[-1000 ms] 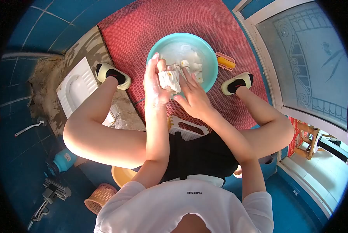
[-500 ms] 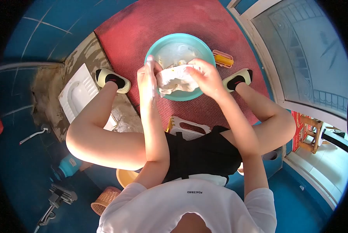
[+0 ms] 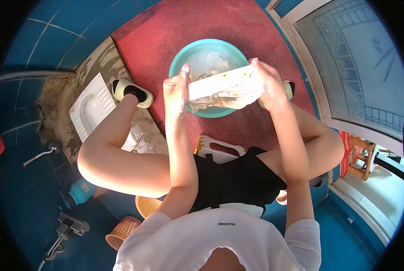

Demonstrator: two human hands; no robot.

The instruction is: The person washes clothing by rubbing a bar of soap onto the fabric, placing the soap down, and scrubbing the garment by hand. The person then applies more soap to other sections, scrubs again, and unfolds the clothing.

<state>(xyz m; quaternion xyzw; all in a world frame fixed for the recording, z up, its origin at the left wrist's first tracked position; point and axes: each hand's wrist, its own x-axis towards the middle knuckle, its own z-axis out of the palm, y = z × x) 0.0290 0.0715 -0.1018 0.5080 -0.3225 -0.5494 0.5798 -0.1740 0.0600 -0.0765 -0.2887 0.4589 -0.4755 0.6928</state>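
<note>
A wet white cloth (image 3: 229,86) with small yellow marks is pulled taut between my two hands, above a turquoise basin (image 3: 206,43). My left hand (image 3: 176,92) grips its left end, thumb pointing up, with suds on the skin. At the other end, my right hand (image 3: 269,86) is closed around the cloth, just past the basin's right rim. Lower folds of the cloth hang loosely toward the basin. Whitish soapy water (image 3: 215,58) shows behind the cloth, with more wet fabric partly hidden there.
Under the basin lies a red mat (image 3: 175,22). A white squat toilet (image 3: 92,106) is to the left. Between my legs is a white plastic stool (image 3: 222,147). A turquoise bottle (image 3: 81,192) and a pink basket (image 3: 122,232) are lower left; a framed glass door (image 3: 346,63) stands right.
My right hand has moved right, away from the left hand. The bunched cloth is now stretched into a long band. The yellow soap box by the basin is now hidden behind my right hand.
</note>
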